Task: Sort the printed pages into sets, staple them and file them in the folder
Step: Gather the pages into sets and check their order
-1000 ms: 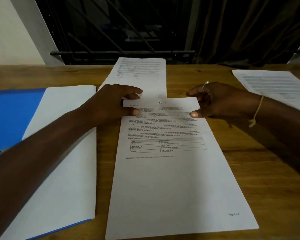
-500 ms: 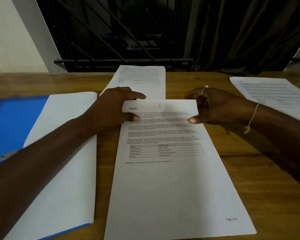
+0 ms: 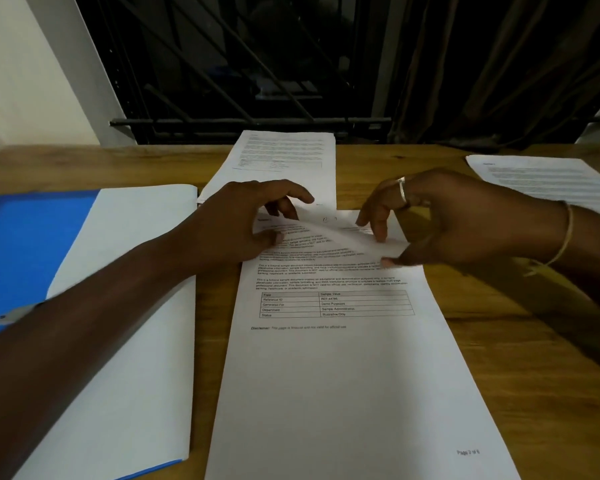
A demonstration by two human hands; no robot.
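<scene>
A stack of printed pages (image 3: 343, 375) lies lengthwise in the middle of the wooden table (image 3: 516, 358). My left hand (image 3: 243, 223) grips the stack's far left corner, thumb on the text. My right hand (image 3: 440, 220) pinches the far right corner of the top page, which curls up off the stack. A second printed set (image 3: 291, 157) lies just beyond, by the window. A third set (image 3: 548, 178) lies at the far right. An open blue folder (image 3: 32, 244) with a white sheet (image 3: 136, 306) in it lies at the left.
A dark window with metal bars (image 3: 239, 81) and a dark curtain (image 3: 499, 64) stand behind the table's far edge. A small grey object (image 3: 14, 315) rests on the folder beside my left forearm. Bare wood shows to the right of the middle stack.
My right hand has curled in and lifted the far right corner of the top page. My left hand has raised its fingers over the far left corner.
</scene>
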